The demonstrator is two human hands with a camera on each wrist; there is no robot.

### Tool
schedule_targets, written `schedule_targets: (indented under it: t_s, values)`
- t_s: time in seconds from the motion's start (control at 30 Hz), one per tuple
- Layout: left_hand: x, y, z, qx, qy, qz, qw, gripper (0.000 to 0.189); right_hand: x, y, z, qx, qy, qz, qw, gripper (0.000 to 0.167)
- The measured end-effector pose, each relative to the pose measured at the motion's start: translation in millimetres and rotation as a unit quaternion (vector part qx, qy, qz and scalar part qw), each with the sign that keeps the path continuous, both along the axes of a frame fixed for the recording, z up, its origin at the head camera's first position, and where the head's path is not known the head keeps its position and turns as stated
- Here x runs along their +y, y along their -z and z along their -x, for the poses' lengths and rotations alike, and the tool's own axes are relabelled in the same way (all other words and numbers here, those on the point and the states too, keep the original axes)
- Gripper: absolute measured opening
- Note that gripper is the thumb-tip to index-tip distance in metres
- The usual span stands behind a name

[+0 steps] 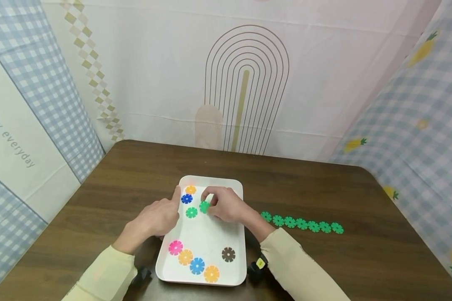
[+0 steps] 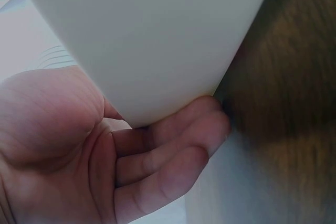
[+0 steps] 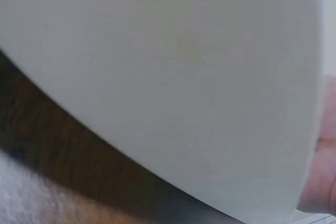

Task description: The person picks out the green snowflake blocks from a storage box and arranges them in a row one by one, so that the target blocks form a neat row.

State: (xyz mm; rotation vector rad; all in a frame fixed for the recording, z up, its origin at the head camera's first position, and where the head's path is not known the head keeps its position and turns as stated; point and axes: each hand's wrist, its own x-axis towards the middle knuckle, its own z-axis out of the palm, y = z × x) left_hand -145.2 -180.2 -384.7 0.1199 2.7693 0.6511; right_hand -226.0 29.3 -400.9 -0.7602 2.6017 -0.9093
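Observation:
A white tray (image 1: 199, 236) lies on the table with several notched plastic discs in it. My left hand (image 1: 161, 216) holds the tray's left side, its index finger along the rim; in the left wrist view the curled fingers (image 2: 173, 163) meet the tray's outer wall (image 2: 152, 40). Over the tray's upper part, my right hand (image 1: 227, 204) pinches a green notched disc (image 1: 204, 207) between thumb and index finger. Just left of that, another green disc (image 1: 191, 212) lies flat. The right wrist view mostly shows the tray wall (image 3: 184, 87), with only a piece of the hand at its right edge.
Orange (image 1: 190, 190) and dark blue (image 1: 186, 199) discs lie at the tray's upper left. Pink (image 1: 175, 247), orange (image 1: 185, 257) and light blue (image 1: 197, 266) discs sit low in it, a brown disc (image 1: 228, 254) lower right. A row of green discs (image 1: 301, 223) stretches across the table rightward.

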Motion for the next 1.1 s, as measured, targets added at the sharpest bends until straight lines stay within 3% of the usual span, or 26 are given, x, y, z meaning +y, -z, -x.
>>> schedule_targets:
  t_s: [0.13, 0.4, 0.8, 1.1]
  values:
    - [0.0, 0.5, 0.2, 0.000, -0.002, 0.002, 1.0000, 0.089, 5, -6.4, -0.6, -0.040, -0.001, 0.049, 0.9980, 0.024]
    - [1.1, 2.2, 0.1, 0.003, -0.006, 0.002, 1.0000, 0.089, 21, -19.8, -4.7, -0.071, -0.016, 0.122, 0.9898, 0.023]
    - [2.5, 1.6, 2.1, 0.003, -0.002, 0.007, 1.0000, 0.085, 51, -29.6, -11.6, -0.083, 0.003, 0.159, 0.9838, 0.029]
    - [2.6, 3.6, 2.3, 0.002, 0.000, 0.005, 1.0000, 0.086, 85, -27.6, -14.1, -0.070, 0.021, 0.204, 0.9763, 0.030]
